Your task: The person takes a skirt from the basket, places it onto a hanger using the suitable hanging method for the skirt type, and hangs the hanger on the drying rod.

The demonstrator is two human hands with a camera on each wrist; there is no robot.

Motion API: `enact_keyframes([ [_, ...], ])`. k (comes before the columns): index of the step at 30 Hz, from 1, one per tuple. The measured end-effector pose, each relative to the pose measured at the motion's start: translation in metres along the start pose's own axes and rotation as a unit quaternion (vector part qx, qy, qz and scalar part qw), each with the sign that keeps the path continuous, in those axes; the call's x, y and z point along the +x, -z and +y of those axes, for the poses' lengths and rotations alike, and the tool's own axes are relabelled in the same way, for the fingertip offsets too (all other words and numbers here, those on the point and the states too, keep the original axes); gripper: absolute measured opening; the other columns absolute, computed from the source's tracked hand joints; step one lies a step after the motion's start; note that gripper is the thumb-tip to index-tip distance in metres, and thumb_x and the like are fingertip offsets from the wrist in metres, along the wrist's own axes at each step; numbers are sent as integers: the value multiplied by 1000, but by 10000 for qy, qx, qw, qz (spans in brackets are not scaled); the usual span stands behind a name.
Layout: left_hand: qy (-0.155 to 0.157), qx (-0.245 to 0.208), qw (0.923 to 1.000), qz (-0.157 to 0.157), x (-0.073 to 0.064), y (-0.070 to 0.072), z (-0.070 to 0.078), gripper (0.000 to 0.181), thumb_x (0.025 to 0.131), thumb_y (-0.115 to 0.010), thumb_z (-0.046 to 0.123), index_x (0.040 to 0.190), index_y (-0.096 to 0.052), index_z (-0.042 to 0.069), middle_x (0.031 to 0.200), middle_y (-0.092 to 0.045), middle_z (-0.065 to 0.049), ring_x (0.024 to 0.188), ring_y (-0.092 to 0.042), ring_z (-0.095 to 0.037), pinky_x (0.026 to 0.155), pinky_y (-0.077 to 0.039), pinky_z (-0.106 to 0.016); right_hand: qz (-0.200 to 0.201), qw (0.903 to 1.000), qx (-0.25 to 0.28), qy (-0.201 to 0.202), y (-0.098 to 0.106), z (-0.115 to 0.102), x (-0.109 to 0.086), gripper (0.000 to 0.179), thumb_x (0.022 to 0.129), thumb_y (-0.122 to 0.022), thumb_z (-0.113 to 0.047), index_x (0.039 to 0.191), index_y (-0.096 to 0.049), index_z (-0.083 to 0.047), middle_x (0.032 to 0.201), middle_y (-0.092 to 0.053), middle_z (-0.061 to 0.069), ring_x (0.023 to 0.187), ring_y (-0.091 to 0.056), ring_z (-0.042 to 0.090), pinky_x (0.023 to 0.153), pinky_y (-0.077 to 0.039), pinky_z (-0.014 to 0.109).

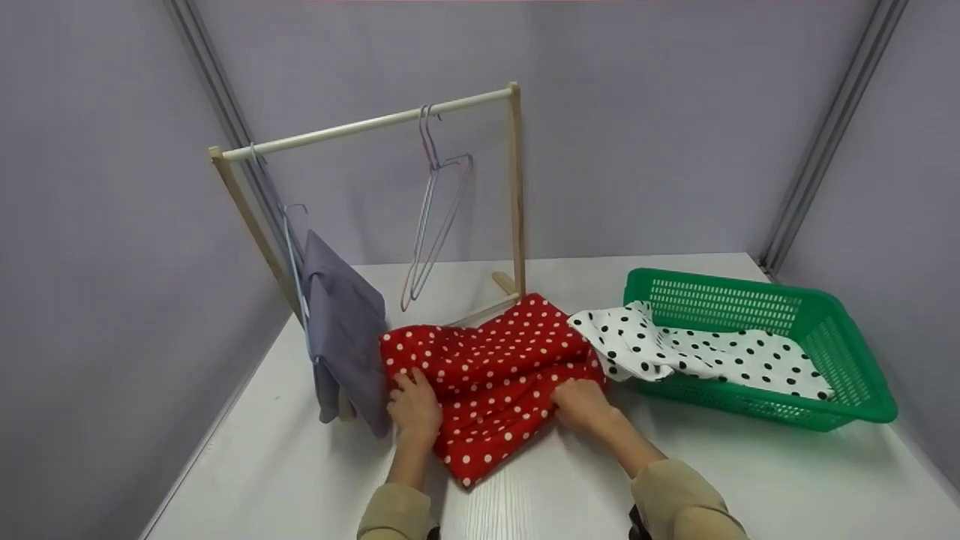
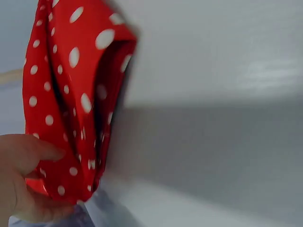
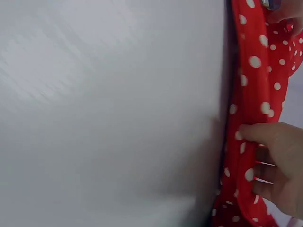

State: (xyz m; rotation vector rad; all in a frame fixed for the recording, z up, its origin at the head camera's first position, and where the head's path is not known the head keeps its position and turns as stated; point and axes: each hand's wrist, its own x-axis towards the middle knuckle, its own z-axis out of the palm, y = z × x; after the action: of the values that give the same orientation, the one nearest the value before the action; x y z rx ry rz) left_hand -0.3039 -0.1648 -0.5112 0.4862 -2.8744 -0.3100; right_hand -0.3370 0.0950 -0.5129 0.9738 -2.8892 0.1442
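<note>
A left hand (image 1: 416, 409) and a right hand (image 1: 583, 403), two in all, grip one red dotted cloth (image 1: 491, 375) in front of one rack (image 1: 516, 187). One purple cloth (image 1: 349, 322) hangs at the rack's left; one basket (image 1: 844, 352), right of the rack, holds one white spotted cloth (image 1: 750, 360). Wrist views reveal thumbs laid over the red fabric; only the head view includes the basket.

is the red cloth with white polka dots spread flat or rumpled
Rumpled: folds and creases run across the red white-dotted cloth, held by the left hand and right hand.
</note>
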Motion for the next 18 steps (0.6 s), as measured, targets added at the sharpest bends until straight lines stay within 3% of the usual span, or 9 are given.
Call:
enact_keyframes([
  [4, 557, -352, 9966, -493, -5, -3, 11, 52, 90, -53, 12, 139, -37, 5, 113, -42, -36, 87, -55, -45, 65, -48, -52, 103, 9991, 388, -116, -6, -5, -3, 15, 76, -64, -5, 62, -61, -10, 53, -49, -4, 51, -39, 13, 54, -41, 32],
  [9, 878, -1231, 9817, -1160, -8, -7, 18, 56, 91, -51, 10, 143, -31, 9, 116, -41, -34, 103, -46, -47, 73, -45, -58, -500, 9968, 548, 282, 0, -14, -7, 19, 73, -64, -3, 58, -57, -11, 50, -42, -6, 51, -34, 11, 52, -35, 28],
  [14, 469, -1845, 9749, -1150, -4, -16, 14, 64, 81, -61, 0, 140, -35, 4, 121, -38, -33, 112, -38, -47, 83, -41, -58, -954, 9938, 187, 547, 7, -24, -13, 13, 76, -67, -4, 65, -63, -11, 54, -45, -6, 53, -37, 11, 54, -38, 27],
  [18, -112, -2096, 9728, -981, 1, -21, 5, 64, 73, -65, -9, 132, -41, -6, 123, -35, -33, 117, -35, -47, 88, -40, -53, -859, 9942, 188, 612, 5, -30, -17, 8, 79, -68, -7, 72, -68, -10, 58, -51, -6, 54, -41, 11, 58, -42, 27],
])
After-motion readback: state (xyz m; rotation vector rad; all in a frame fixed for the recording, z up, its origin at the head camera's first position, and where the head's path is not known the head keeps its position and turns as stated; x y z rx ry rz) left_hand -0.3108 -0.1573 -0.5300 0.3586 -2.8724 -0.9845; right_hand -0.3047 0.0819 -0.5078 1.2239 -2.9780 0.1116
